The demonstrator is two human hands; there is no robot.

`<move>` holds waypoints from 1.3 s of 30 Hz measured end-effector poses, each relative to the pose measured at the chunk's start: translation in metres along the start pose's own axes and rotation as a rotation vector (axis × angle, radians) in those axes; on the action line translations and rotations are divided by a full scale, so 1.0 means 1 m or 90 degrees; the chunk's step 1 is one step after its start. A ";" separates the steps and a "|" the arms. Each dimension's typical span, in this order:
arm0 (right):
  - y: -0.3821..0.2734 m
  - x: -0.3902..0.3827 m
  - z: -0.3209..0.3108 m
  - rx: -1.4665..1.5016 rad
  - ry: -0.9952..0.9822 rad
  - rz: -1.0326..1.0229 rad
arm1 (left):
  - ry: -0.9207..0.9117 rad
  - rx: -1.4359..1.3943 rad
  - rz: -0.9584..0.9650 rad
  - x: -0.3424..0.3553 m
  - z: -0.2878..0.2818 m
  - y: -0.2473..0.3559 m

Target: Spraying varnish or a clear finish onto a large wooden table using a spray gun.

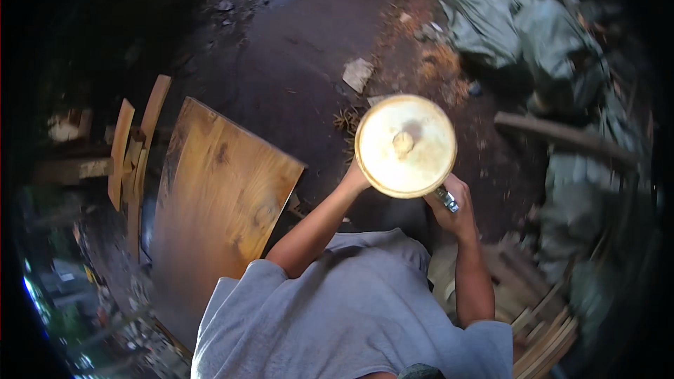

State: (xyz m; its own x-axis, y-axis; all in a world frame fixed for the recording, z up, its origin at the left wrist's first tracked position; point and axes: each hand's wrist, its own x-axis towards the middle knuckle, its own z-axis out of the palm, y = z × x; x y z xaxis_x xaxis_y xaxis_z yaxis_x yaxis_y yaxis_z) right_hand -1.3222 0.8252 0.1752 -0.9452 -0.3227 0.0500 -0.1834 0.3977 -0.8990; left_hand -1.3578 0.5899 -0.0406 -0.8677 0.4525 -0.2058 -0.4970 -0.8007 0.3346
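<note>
In front of my body is a round cream disc [428, 147] with a rim and a small raised knob in its middle, much like a lid. What lies under it is hidden. My left hand [357, 176] is at its lower left edge, holding it from beneath, with most of the fingers out of sight. At the lower right edge my right hand [454, 205] is closed, beside a shiny metal fitting [446, 198]. Whether this fitting belongs to the disc I cannot tell.
To my left stands a wide wooden board [217, 196], with thin wooden strips [140, 147] behind it. Greenish-grey sheeting [519, 24] is heaped at the far right, near a dark plank [562, 135]. More wood pieces [547, 337] lie at my lower right. A pale scrap [358, 75] lies on the dirty floor.
</note>
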 end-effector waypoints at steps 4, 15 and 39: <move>0.009 0.106 -0.055 -0.175 -0.110 -0.027 | -0.082 -0.025 0.090 0.019 0.006 0.055; -0.047 0.365 0.009 -0.201 -0.583 -0.154 | 0.602 0.502 0.544 0.043 0.101 0.163; -0.154 0.836 0.294 0.084 -0.613 -0.105 | 1.243 0.642 0.483 0.060 0.019 0.614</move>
State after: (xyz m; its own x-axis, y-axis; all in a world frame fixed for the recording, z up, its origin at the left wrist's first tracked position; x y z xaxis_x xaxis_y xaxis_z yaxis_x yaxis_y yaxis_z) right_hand -2.0046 0.2415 0.2270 -0.2766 -0.9501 -0.1442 -0.2066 0.2053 -0.9566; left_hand -1.7156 0.1327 0.1696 -0.0987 -0.9950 0.0172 -0.5864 0.0721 0.8068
